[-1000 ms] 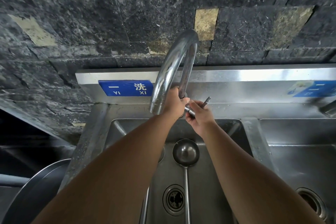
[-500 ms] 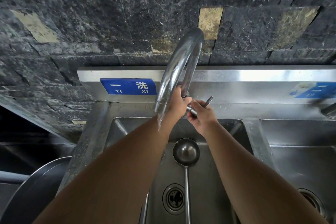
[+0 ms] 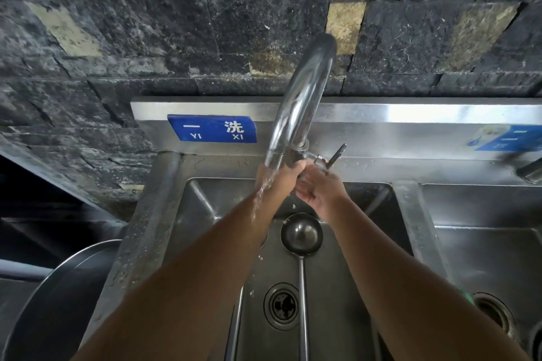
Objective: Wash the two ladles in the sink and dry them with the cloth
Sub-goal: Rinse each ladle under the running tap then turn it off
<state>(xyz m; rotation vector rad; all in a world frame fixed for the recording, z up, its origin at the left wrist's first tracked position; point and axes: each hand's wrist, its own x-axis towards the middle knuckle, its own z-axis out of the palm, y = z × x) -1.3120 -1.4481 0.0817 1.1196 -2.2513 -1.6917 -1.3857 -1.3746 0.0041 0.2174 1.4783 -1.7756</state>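
— Hands first: how are the left hand and the right hand standing?

— They are working close together at the foot of the gooseneck faucet, side by side and almost touching. The left hand is curling its fingers round the faucet's lower pipe. The right hand is reaching up with its fingertips to the valve just under the lever. Whether it is pinching anything there cannot be told from this angle.

— Is anything flowing?

— Water is pouring from the spout's mouth, striking the left wrist and running down the forearm.

— And where are the task's things lying?

— Both are lying in the left basin. The first ladle is resting between the two forearms with its bowl toward the back wall of the basin. Its handle is running toward the viewer, just right of the drain. The second ladle is showing only its handle, left of the drain, and the left forearm is hiding its bowl.

— What is surrounding the basin?

— A blue sign reading "一洗 YI XI" is sitting on the steel backsplash, left of the faucet. The right basin is adjoining, and a round metal pan is standing outside the sink at lower left. A dark stone wall is rising behind.
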